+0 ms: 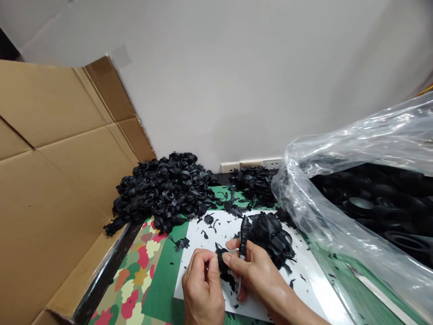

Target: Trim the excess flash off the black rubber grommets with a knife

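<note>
Left hand (pixel 203 285) pinches small black ribbed rubber part (pixel 221 262) over near edge of white paper sheet (pixel 198 237). Right hand (pixel 257 271) steadies it, fingers clenched on slim black-handled tool (pixel 243 235). Heap of black rubber parts (pixel 165 194) beyond sheet's far-left corner.

light: even, soft | glare: plastic bag (pixel 338 180) sheen | shadows: faint | focus: sharp centre, edges wide-angle bent

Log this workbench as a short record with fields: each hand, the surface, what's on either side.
left hand: pinches a small black part
right hand: grips a black-handled tool, thumb on the same part
surface: white sheet strewn with black scraps
left: big pile of ribbed black parts, cardboard box
right: clear bag of black parts
</note>
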Available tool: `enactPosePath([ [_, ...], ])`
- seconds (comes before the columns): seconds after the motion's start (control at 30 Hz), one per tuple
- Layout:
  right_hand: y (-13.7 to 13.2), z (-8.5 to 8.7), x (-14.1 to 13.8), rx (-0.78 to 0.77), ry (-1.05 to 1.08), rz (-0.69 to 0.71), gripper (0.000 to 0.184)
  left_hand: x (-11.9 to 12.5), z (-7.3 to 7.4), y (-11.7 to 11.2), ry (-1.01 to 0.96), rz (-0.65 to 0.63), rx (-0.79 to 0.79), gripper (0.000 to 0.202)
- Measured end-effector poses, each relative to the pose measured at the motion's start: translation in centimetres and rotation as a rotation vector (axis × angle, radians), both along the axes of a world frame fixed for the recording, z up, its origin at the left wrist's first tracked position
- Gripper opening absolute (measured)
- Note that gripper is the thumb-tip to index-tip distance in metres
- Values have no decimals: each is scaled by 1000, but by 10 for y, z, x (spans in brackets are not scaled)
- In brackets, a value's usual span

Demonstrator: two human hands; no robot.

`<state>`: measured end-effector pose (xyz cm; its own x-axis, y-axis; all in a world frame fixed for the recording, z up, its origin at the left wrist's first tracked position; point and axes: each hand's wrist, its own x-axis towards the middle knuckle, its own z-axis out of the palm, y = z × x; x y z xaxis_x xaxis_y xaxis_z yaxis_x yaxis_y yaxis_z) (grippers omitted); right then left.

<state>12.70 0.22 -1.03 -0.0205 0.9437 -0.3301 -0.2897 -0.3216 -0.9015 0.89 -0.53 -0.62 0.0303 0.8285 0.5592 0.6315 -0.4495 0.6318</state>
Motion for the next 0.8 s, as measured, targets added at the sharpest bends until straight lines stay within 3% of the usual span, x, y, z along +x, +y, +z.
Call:
enactPosePath([
  [0.17,0,4,2,78,-71,80,21,-2,0,0,22,-30,23,13],
  [0.5,2,13,9,207,-449,2,25,3,-2,2,250,-17,-2,18],
  [0.7,-1,14,7,156,-272,-5,19,-1,1,1,-27,-9,-326,21],
  [0.8,-1,13,7,200,-217,-17,14,-2,1,0,-139,-6,-401,22],
])
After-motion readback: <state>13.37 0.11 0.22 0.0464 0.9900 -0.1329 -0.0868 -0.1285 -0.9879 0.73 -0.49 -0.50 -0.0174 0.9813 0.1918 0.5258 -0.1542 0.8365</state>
